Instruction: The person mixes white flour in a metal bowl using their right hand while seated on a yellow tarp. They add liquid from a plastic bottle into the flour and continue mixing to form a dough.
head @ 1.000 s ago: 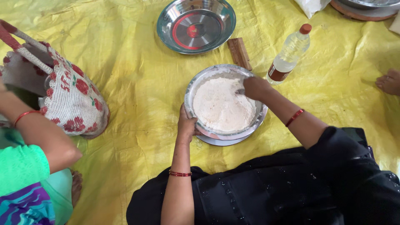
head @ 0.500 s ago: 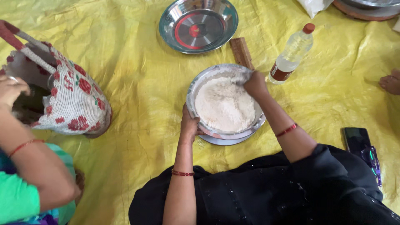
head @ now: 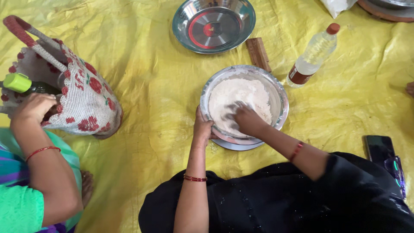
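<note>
A steel bowl (head: 281, 93) of white flour (head: 238, 92) rests on a steel plate (head: 236, 146) on the yellow sheet in front of me. My left hand (head: 202, 127) grips the bowl's near left rim. My right hand (head: 246, 119) is pressed into the flour with fingers curled and dusted white. Both of my wrists carry red bangles, and my black garment fills the bottom of the view.
An empty steel bowl (head: 213, 23), a wooden block (head: 258, 52) and a clear bottle with a red cap (head: 312, 56) lie beyond. A phone (head: 381, 149) lies at the right. At the left a co-worker's hand (head: 32, 108) holds a green-capped bottle (head: 19, 83) in a flowered crochet bag (head: 82, 95).
My right hand has moved from the bowl's far rim down into the middle of the flour. The co-worker's hand has gone into the bag, and a green-capped bottle now shows there.
</note>
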